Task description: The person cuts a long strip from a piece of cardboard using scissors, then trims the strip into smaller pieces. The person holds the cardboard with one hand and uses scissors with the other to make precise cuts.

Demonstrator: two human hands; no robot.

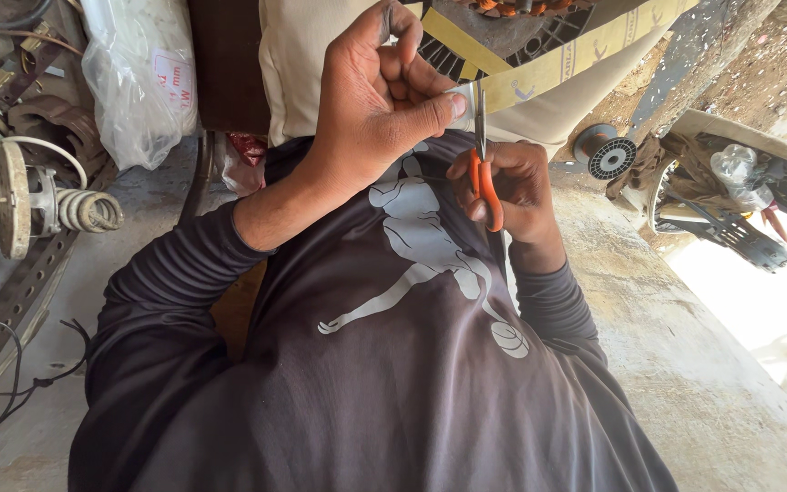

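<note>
Scissors (483, 169) meeting yellow paper strip (562, 62) at its pinched end.

I am watching the left hand (380, 96) closing thumb against curled fingers on the near end of the strip, holding it firmly. I am seeing the right hand (512, 187) wrapped shut around the orange handles, just below and right of the left thumb; the blades are pointing straight up, crossing the strip beside the pinch. How far the blades are parted I cannot tell. The strip's long axis is running up and to the right, away from both hands, toward the motor stator (521, 18) above. The strip is looking flat, thin, pale yellow, with faint markings. A small wire spool (608, 155) is lying on the concrete floor (685, 346) nearby.
</note>
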